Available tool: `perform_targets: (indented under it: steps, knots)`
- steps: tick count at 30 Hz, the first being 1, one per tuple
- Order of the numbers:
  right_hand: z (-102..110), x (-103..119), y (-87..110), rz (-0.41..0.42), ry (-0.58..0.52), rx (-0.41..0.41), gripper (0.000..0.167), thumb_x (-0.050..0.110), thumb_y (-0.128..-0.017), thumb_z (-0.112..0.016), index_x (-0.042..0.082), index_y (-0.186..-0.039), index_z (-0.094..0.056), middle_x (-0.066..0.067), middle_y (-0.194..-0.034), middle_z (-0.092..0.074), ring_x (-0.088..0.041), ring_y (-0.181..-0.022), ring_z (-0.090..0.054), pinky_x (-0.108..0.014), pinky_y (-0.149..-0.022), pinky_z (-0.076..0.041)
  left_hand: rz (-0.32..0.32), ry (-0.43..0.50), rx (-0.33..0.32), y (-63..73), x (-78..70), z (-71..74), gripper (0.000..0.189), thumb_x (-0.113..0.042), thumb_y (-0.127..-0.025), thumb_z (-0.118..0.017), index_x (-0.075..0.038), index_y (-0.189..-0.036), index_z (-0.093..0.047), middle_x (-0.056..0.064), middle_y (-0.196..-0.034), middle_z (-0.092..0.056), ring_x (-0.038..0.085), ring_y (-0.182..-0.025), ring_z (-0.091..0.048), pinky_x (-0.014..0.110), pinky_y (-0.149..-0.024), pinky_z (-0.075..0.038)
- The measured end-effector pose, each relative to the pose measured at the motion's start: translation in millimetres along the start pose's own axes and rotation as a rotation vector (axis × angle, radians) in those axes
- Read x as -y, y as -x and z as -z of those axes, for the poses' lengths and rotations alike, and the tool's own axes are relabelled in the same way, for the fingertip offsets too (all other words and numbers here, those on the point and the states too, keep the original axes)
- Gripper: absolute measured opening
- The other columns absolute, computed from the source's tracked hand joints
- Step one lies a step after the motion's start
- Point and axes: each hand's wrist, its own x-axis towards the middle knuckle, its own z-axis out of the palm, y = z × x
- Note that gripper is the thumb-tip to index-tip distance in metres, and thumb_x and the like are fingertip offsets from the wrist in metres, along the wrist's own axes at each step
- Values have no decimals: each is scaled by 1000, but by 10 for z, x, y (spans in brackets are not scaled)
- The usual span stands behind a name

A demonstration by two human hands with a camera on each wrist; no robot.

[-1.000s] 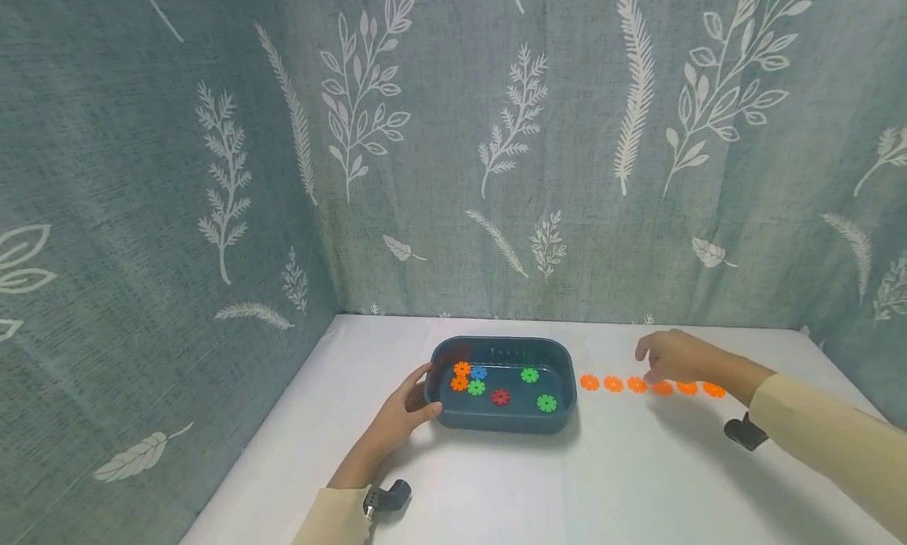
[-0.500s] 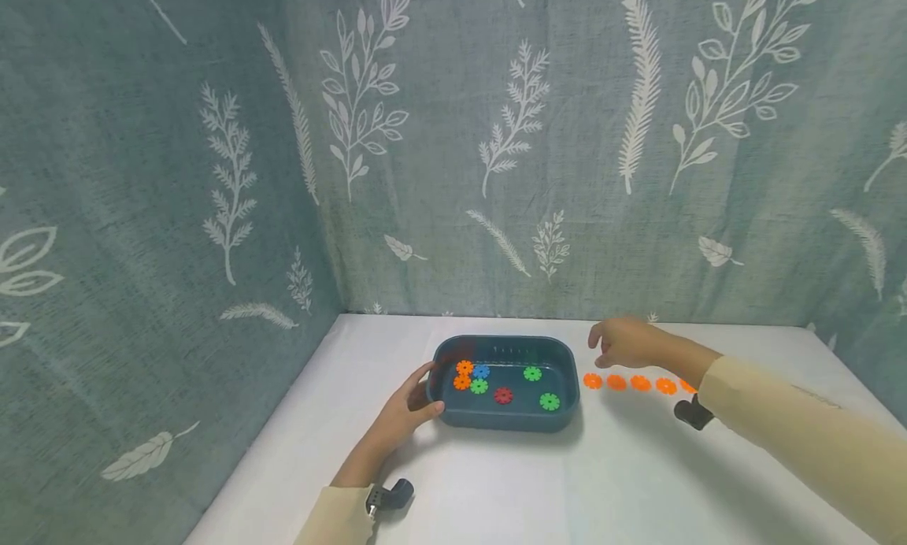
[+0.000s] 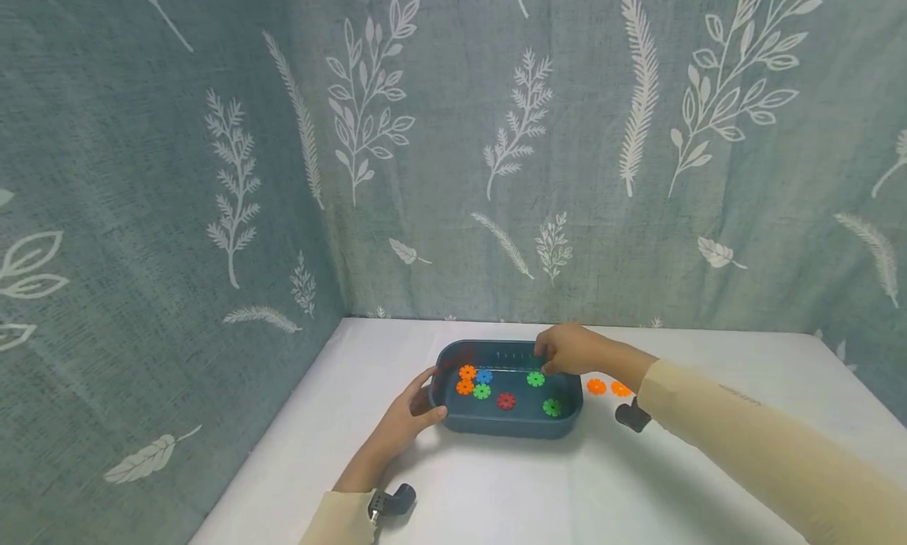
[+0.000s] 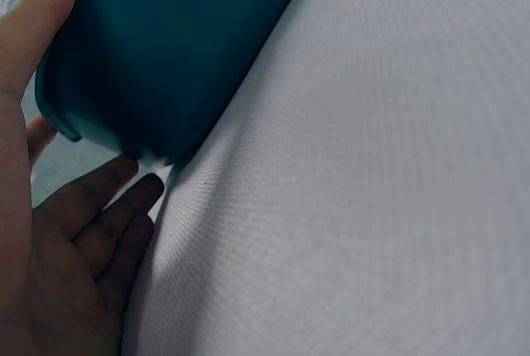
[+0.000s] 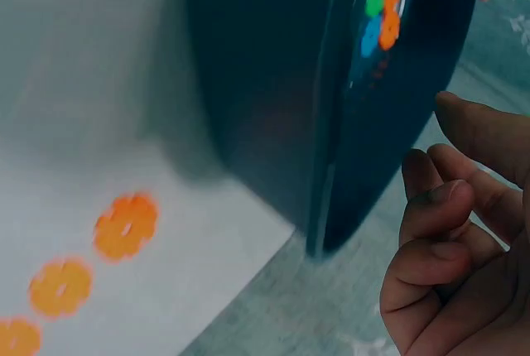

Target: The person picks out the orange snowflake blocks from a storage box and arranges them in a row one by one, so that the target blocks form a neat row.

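A dark teal plastic tub [image 3: 506,428] stands on the white table. My left hand [image 3: 398,425] grips its left end, with the thumb [image 4: 51,0] on the rim and the index finger behind the wall. Inside lie notched plastic discs: two orange ones [image 3: 464,387], a blue disc [image 3: 483,376], a red disc [image 3: 506,402] and several green discs [image 3: 552,407]. My right hand [image 3: 572,349] hovers over the tub's right end near the upper green disc [image 3: 535,379]. In the right wrist view its fingers [image 5: 431,265] are loosely bent, thumb apart, holding nothing.
Right of the tub, orange discs [image 3: 597,387] lie on the table in a row, the rest hidden behind my right forearm. A leaf-patterned cloth [image 3: 453,151] hangs behind the table and along its left side.
My right hand has moved left from above the orange row to over the tub's right end. My left hand keeps its grip on the tub, and the discs have not moved.
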Motion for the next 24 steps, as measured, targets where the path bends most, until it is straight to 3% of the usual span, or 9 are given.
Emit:
perform_targets:
  steps: [9, 16, 24]
  knots:
    - [-229, 105, -168, 99, -53, -9, 28, 15, -84, -77, 6, -110, -69, 3, -84, -66, -13, -77, -62, -35, -72, -54, 3, -23, -34, 141, -51, -107, 76, -36, -87, -74, -29, -151, -34, 14, -149, -41, 34, -135, -41, 60, -107, -30]
    - [-448, 206, -352, 123, -87, 17, 28, 17, -86, -76, 7, -111, -70, 4, -88, -68, -12, -80, -63, -37, -74, -54, 12, -22, -18, 71, -43, -73, 76, -37, -86, -74, -33, -151, -34, 14, -149, -42, 33, -135, -42, 58, -107, -31]
    - [-549, 370, -499, 138, -128, 21, 24, 15, -84, -76, 7, -107, -71, 4, -85, -67, -12, -78, -62, -35, -72, -54, 17, 6, 6, -11, -35, -26, 76, -36, -87, -74, -33, -151, -34, 14, -149, -42, 32, -134, -42, 57, -108, -31]
